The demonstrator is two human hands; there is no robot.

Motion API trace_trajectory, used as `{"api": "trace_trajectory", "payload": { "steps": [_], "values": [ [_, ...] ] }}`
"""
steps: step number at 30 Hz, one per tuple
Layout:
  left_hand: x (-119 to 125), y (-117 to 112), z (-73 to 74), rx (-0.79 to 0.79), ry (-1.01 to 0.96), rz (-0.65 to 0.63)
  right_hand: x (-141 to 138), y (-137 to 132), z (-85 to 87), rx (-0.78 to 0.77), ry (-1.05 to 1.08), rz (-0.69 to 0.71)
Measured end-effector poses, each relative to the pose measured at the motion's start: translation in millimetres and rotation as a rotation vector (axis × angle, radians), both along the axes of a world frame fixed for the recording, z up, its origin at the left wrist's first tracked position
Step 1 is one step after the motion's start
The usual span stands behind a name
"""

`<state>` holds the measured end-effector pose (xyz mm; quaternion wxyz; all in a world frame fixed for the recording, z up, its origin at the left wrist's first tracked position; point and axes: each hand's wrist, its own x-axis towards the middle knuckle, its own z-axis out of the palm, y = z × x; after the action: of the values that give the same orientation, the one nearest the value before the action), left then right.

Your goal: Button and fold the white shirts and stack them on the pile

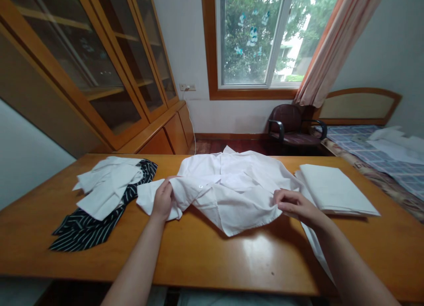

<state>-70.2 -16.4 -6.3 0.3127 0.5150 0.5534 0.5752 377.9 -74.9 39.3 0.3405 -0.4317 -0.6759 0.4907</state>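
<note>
A white button shirt point(232, 187) lies crumpled in the middle of a wooden table point(198, 248). My left hand point(162, 200) is closed on the shirt's left sleeve near the cuff. My right hand point(294, 205) pinches the shirt's right edge, fingers curled on the cloth. The shirt's lower corner points toward me between both arms.
A pile of white cloth on a black striped garment point(96, 209) lies at the left. A folded white cloth point(334, 189) sits at the right. Behind are a glass-door cabinet point(99, 72), a dark chair point(291, 125), a window and a bed point(387, 160).
</note>
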Motion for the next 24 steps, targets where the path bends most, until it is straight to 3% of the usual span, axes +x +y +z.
{"api": "trace_trajectory", "payload": {
  "steps": [2,4,6,9,13,15,19,24],
  "values": [
    [-7.8,-5.0,2.2,-0.036,0.033,-0.174,5.7,-1.3,-2.9,-0.215,-0.031,0.170],
    [-14.2,-11.0,9.1,-0.105,0.120,-0.359,5.8,-0.8,-7.4,-0.352,-0.053,0.243],
    [-18.1,-16.6,18.4,-0.175,0.222,-0.529,2.4,3.4,-14.4,-0.339,-0.089,0.147],
    [-19.1,-22.7,30.6,-0.236,0.401,-0.669,-3.8,16.6,-28.9,-0.063,-0.255,-0.185],
    [-13.7,-27.4,40.7,-0.212,0.594,-0.602,-8.5,38.8,-48.2,0.395,-0.519,-0.461],
    [-6.5,-28.8,45.8,-0.187,0.656,-0.555,-10.9,48.2,-54.7,0.522,-0.635,-0.529],
    [22.1,-32.6,56.1,-0.089,0.953,-0.363,-20.3,60.1,-61.7,0.513,-0.889,-0.599],
    [63.3,-39.9,49.8,0.044,1.189,-0.489,-30.5,64.9,-67.8,0.388,-1.038,-0.560]
  ]
}}
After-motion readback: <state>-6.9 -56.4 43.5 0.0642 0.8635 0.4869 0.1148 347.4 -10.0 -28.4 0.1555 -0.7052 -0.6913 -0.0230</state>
